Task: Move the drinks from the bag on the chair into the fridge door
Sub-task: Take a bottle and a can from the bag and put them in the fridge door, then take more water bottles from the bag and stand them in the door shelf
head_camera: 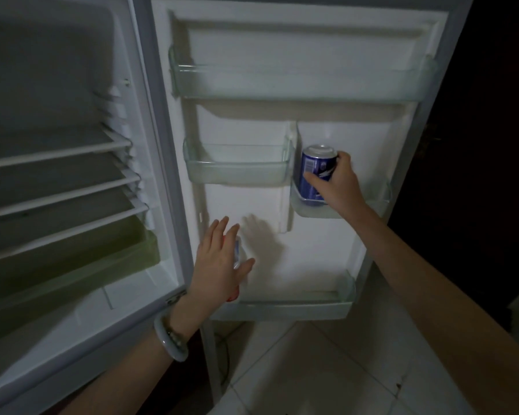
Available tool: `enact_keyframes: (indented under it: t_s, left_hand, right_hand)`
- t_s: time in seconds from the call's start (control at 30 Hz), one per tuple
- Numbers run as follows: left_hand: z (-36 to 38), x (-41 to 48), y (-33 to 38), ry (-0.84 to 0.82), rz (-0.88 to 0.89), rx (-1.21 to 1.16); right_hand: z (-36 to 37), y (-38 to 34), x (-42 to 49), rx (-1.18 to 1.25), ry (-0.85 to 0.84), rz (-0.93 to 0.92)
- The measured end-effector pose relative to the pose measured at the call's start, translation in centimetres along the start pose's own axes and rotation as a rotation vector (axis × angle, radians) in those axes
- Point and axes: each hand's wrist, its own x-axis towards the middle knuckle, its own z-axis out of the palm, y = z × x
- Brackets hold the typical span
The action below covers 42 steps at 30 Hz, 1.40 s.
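- Here the right hand (337,182) was wrapped around a blue can (313,175), lowering it upright into the small door bin (381,202); seating it flat before letting go looked wise.
- The left hand (219,262), fingers partly spread, held a second can (237,253) above the bottom door shelf (312,310).
- The room was dim, with a pale tiled floor (327,369) below.

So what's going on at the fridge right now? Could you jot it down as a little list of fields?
setting: open fridge, inner side of the door facing the camera
right hand: gripping a blue can, upright in the small right-hand door bin
left hand: low on the door, fingers spread over a second can, mostly hidden
top door shelf: no drinks visible
middle left bin: no drinks visible
bottom door shelf: left end hidden by the hand
left wrist: pale bangle
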Motion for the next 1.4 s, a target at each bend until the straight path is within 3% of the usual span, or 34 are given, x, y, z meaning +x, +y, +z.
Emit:
enact_keyframes:
  t_s: [0.3, 0.47, 0.6, 0.73, 1.0, 1.4]
  left_hand:
    - [0.1, -0.6, -0.1, -0.031, -0.030, -0.014]
    - [-0.2, -0.6, -0.5, -0.025, -0.031, 0.034]
    - [-0.8, -1.6, -0.8, 0.000, -0.010, 0.169]
    - [-2.2, -4.2, -2.2, -0.013, -0.051, 0.289]
    - [-6.8, -15.3, -8.5, -0.186, -0.374, 0.445]
    - [-18.5, -35.9, -15.6, -0.226, -0.939, 0.642]
  right_hand:
    - [-0.4, -0.6, -0.4, -0.103, -0.058, 0.057]
    - [-1.0, -4.0, -6.0, -0.211, 0.018, -0.229]
    - [1.7, -4.5, -12.0, -0.341, -0.182, -0.457]
    - [6.5, -2.8, -15.8, -0.371, -0.349, -0.545]
    - [16.6, -5.2, -21.8, -0.288, -0.643, -0.676]
    - [30.5, -19.1, -38.2, -0.022, -1.030, -1.015]
